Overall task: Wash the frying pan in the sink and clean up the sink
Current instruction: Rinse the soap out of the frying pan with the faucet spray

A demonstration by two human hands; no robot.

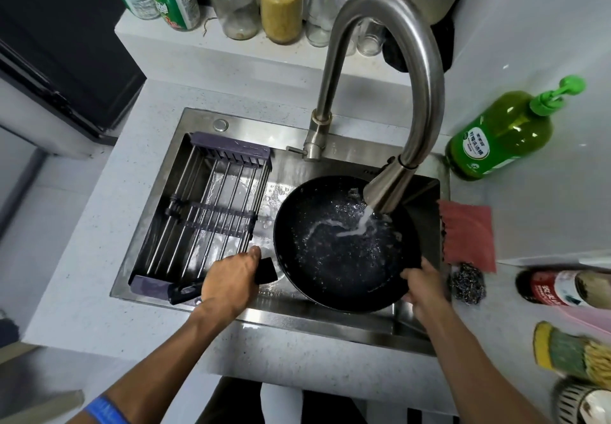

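The frying pan (344, 242) sits in the sink (297, 165) under the running faucet (383, 192). Its handle (264, 273) runs toward 8 o'clock. The left hand (231, 281) clenches the handle. The right hand (421, 286) grips the rim at 5 o'clock.

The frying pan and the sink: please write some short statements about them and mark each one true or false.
1. Water from the tap runs into the frying pan. True.
2. The left hand holds the pan's handle. True.
3. The right hand holds the red cloth. False: it is on the pan's rim; the cloth lies on the sink's right edge.
4. The rack sits over the sink's right side. False: left side.
5. The green soap bottle stands in the sink. False: on the counter.
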